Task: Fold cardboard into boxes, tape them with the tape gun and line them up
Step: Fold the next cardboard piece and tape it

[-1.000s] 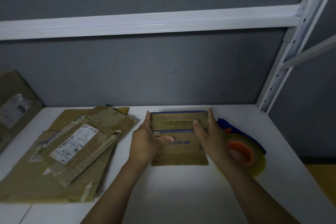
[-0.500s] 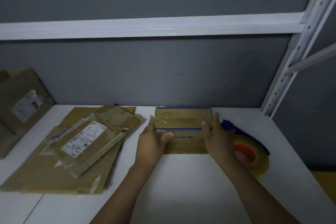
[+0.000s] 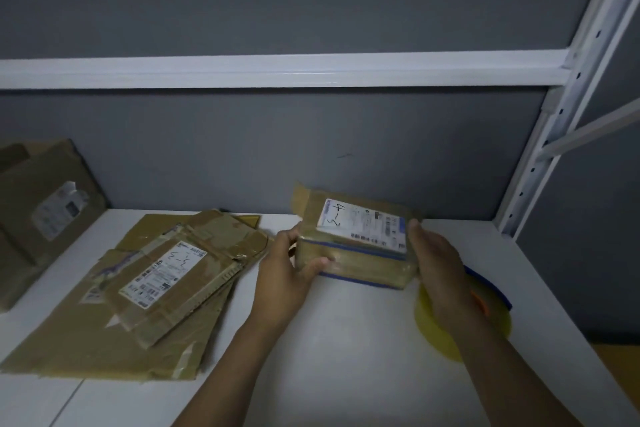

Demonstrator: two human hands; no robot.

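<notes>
Box (image 3: 356,253), tilted over desk (image 3: 346,357): left hand (image 3: 285,267) pinches one end in curled fingers, right hand (image 3: 438,263) presses straight fingers on the other; uneven squeeze may drop it onto tape gun (image 3: 498,319).

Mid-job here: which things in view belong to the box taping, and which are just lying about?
In the job: small box, held between left hand and right hand; flattened cardboard stack; tape gun.
Lying about: large box at far left; shelf rail.
</notes>
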